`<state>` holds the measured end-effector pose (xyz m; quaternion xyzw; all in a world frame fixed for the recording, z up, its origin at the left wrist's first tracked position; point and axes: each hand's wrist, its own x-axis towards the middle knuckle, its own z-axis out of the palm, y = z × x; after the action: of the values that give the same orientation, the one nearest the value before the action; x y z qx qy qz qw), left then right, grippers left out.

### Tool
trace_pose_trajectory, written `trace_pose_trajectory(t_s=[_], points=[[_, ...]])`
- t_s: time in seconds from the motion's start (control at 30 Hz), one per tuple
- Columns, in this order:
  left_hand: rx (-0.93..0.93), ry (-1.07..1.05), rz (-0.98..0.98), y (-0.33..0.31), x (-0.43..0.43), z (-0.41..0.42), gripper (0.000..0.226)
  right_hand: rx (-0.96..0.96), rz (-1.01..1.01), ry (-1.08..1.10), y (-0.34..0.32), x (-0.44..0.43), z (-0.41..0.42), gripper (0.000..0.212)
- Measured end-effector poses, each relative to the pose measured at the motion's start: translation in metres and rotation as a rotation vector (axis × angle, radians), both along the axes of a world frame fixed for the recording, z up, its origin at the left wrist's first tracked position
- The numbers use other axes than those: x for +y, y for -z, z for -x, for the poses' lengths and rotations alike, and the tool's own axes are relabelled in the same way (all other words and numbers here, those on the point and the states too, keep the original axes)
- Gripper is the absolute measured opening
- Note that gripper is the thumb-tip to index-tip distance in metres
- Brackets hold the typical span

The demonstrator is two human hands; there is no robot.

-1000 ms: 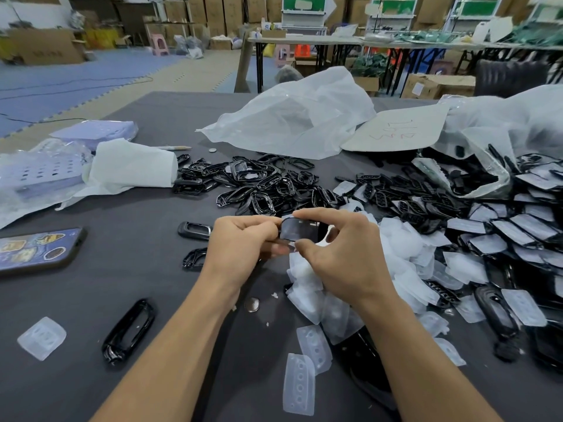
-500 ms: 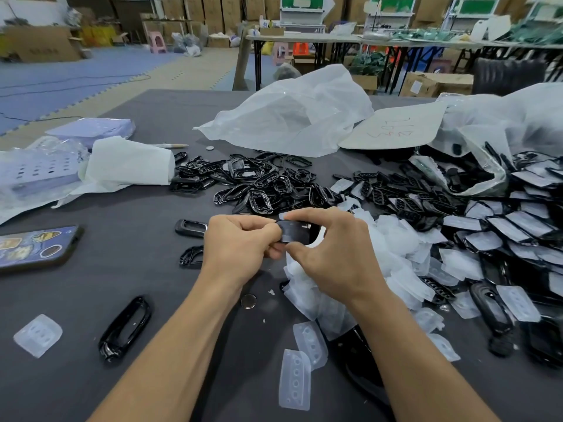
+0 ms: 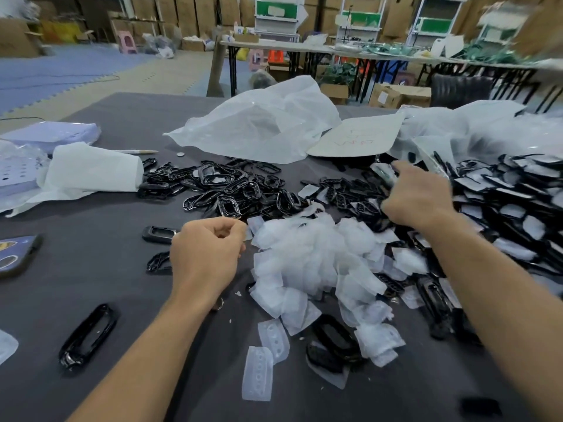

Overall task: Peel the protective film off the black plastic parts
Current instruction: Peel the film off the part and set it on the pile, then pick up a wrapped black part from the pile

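The left hand (image 3: 210,257) hovers at the heap of peeled white film pieces (image 3: 313,254), its grip curled on nothing visible. The blurred right hand (image 3: 417,196), grip unreadable, reaches toward two o'clock, probably to fetch one of the film-covered black plastic parts (image 3: 518,202).

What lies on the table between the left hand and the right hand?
Head view: between left hand and right hand, a heap of peeled white film, black plastic parts behind it.

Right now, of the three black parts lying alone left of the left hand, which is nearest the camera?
The long glossy black frame, lying diagonally beside the left forearm; the other two sit farther away, by the left hand.
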<state>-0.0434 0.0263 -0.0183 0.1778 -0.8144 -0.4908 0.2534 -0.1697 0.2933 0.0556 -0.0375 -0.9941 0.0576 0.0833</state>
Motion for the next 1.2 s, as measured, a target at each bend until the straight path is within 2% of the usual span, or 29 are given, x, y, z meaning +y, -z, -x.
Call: trace_pose_trajectory(t_s=[0.07, 0.13, 0.27, 0.33, 0.43, 0.53, 0.63, 0.7, 0.83, 0.9, 1.0, 1.03, 1.1, 1.2], points=[[-0.049, -0.066, 0.149, -0.001, 0.002, -0.001, 0.023, 0.031, 0.018, -0.121, 0.006, -0.026, 0.005, 0.062], [-0.084, -0.089, 0.25, -0.002, 0.005, -0.002, 0.018, -0.023, 0.097, -0.233, 0.015, -0.06, 0.01, 0.046], [-0.091, 0.019, 0.29, 0.004, 0.003, -0.002, 0.011, -0.163, 0.141, -0.354, 0.036, -0.118, 0.024, 0.028], [-0.072, 0.146, 0.309, 0.007, 0.004, -0.001, 0.018, -0.161, 0.134, -0.351, 0.045, -0.132, 0.03, 0.027], [-0.129, 0.28, 0.453, 0.014, 0.009, 0.002, 0.027, -0.052, 0.158, -0.303, 0.051, -0.136, 0.029, 0.028], [-0.235, 0.214, 0.543, 0.018, 0.012, 0.004, 0.029, 0.015, 0.286, -0.28, 0.054, -0.133, 0.02, 0.034], [-0.2, 0.164, 0.549, 0.02, 0.016, 0.003, 0.02, 0.065, 0.438, -0.287, 0.054, -0.127, 0.01, 0.039], [-0.168, 0.172, 0.455, 0.019, 0.017, 0.001, 0.017, 0.133, 0.593, -0.296, 0.05, -0.126, -0.001, 0.041], [-0.082, 0.139, 0.239, 0.013, 0.01, 0.0, 0.03, 0.199, 0.947, -0.328, 0.047, -0.129, -0.038, 0.04], [0.005, 0.024, 0.287, 0.012, -0.001, 0.003, 0.029, 0.064, 1.327, -0.303, 0.048, -0.132, -0.053, 0.041], [-0.07, -0.083, 0.434, 0.013, -0.021, 0.007, 0.054, -0.264, 1.9, -0.251, 0.051, -0.132, -0.065, 0.039], [-0.146, -0.072, 0.47, 0.014, -0.026, 0.009, 0.06, -0.352, 1.996, -0.239, 0.052, -0.131, -0.067, 0.037], [-0.256, -0.019, 0.525, 0.016, -0.028, 0.012, 0.053, -0.459, 2.074, -0.276, 0.053, -0.126, -0.069, 0.034], [-0.217, -0.015, 0.556, 0.016, -0.024, 0.012, 0.029, -0.507, 2.096, -0.323, 0.055, -0.121, -0.069, 0.029]])
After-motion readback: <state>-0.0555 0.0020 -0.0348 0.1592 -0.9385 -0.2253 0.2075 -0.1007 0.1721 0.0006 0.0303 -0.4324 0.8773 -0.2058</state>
